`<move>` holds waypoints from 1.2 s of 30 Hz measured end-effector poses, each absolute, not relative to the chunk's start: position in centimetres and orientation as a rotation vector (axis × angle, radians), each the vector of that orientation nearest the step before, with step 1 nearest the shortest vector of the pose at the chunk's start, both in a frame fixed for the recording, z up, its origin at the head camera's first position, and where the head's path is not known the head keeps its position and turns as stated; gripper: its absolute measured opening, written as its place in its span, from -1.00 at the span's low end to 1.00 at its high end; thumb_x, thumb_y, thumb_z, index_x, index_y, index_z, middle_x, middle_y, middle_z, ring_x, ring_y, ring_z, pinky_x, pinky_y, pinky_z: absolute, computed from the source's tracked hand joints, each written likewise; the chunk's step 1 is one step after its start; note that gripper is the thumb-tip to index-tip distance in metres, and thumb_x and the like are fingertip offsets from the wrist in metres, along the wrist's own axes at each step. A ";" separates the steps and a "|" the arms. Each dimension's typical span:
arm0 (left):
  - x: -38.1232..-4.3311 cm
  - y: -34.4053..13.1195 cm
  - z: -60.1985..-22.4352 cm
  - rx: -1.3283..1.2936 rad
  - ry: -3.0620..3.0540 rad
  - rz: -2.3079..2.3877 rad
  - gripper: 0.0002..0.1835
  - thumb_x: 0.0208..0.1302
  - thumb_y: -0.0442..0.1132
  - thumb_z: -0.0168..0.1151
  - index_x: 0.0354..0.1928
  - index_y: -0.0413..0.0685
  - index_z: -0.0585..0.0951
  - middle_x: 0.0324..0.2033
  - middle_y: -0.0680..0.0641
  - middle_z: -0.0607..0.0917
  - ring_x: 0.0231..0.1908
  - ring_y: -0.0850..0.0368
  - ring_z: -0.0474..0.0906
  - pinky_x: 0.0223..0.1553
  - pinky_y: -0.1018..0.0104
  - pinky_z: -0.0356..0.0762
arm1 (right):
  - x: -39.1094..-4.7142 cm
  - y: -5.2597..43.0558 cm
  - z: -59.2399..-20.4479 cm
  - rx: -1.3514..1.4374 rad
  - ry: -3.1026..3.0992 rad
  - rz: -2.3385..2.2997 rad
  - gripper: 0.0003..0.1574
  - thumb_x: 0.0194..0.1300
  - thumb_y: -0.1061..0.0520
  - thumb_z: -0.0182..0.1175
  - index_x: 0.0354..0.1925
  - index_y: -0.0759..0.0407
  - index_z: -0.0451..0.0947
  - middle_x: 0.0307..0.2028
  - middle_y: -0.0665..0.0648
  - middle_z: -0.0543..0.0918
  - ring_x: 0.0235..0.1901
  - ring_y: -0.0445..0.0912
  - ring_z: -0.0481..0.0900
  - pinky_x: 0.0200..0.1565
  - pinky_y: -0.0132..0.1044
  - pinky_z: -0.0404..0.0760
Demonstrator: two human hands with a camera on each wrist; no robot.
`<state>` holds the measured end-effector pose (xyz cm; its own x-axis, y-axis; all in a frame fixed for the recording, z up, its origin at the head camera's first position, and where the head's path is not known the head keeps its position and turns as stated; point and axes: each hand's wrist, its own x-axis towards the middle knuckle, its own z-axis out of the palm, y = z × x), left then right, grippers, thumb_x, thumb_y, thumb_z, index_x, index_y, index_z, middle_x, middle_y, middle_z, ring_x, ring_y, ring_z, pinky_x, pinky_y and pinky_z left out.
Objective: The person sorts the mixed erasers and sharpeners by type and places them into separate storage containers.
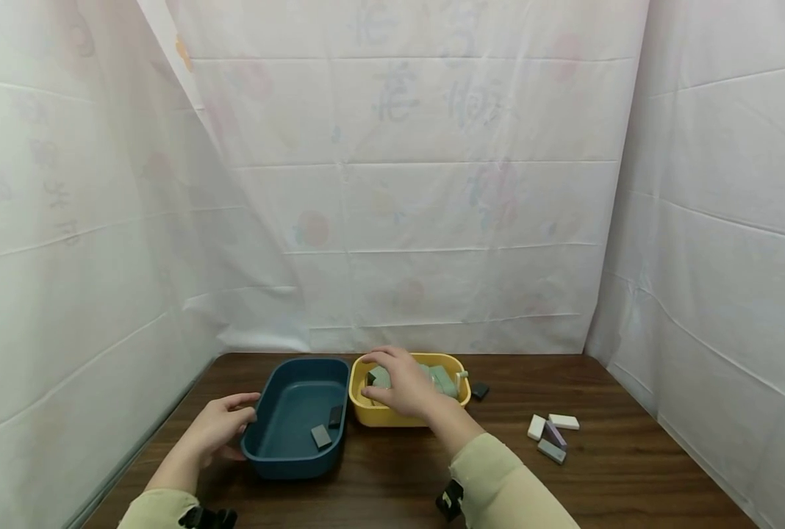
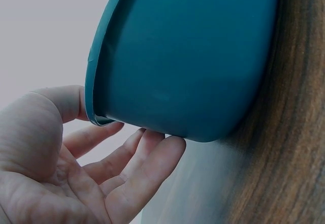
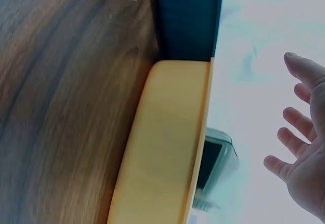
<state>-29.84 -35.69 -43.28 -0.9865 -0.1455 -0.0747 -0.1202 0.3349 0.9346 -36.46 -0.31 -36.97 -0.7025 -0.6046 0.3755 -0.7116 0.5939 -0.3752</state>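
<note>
Blue tub [image 1: 292,419] holds two blocks [image 1: 321,437]; yellow tub [image 1: 386,417], green items [image 1: 442,380]

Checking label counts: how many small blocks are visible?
7: grey block, black block in blue bin; second black block beside yellow bin; two white blocks, purple block, second grey block on table at right. Yellow bin may hide more.

1. Blue bin [image 1: 293,469], left of lower centre: smooth plastic, satin sheen.
2. Yellow bin [image 1: 387,417], lower centre: smooth plastic, softly matt.
3. Tabletop [image 1: 425,477], across the bottom: dark, wood-grained, faintly glossy.
4. Sheeting [image 1: 432,213], upper frame: thin, creased; cloth or plastic, unclear.
5. Sleeve [image 1: 518,488], bottom right of centre: matt cloth.
6. Blocks [image 1: 553,452], lower right: smooth, matt.
</note>
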 end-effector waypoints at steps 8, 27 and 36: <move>-29.6 -35.7 -43.2 0.246 -2.546 -1.786 -0.38 0.38 -0.30 0.05 0.46 -0.33 0.31 0.07 -0.41 0.57 -0.11 -0.17 0.66 -0.42 -0.16 0.71 | -36.3 1.7 -36.2 1.072 -2.579 0.825 -0.37 0.36 -0.10 0.36 0.34 -0.03 0.51 0.37 0.08 0.42 0.39 0.06 0.32 0.26 0.02 0.47; -29.7 -35.9 -43.4 0.261 -2.552 -1.781 -0.38 0.38 -0.30 0.07 0.45 -0.32 0.32 0.08 -0.42 0.58 -0.11 -0.18 0.66 -0.42 -0.15 0.71 | -36.9 6.5 -36.0 0.949 -2.480 0.912 -0.37 0.31 -0.04 0.41 0.31 -0.05 0.53 0.32 0.05 0.49 0.33 0.02 0.41 0.23 0.05 0.49; -29.8 -35.8 -43.3 0.256 -2.547 -1.786 -0.38 0.36 -0.31 0.07 0.45 -0.33 0.32 0.09 -0.43 0.58 -0.12 -0.18 0.67 -0.42 -0.15 0.71 | -37.2 8.9 -35.9 0.866 -2.463 0.976 -0.36 0.29 -0.03 0.43 0.30 -0.01 0.54 0.32 0.05 0.49 0.31 0.06 0.44 0.21 0.10 0.51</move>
<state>-29.75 -35.83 -43.26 -0.9864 -0.1452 -0.0775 -0.1224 0.3318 0.9354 -37.24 8.88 -35.94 -0.7508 -0.4102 0.5177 -0.6535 0.5754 -0.4918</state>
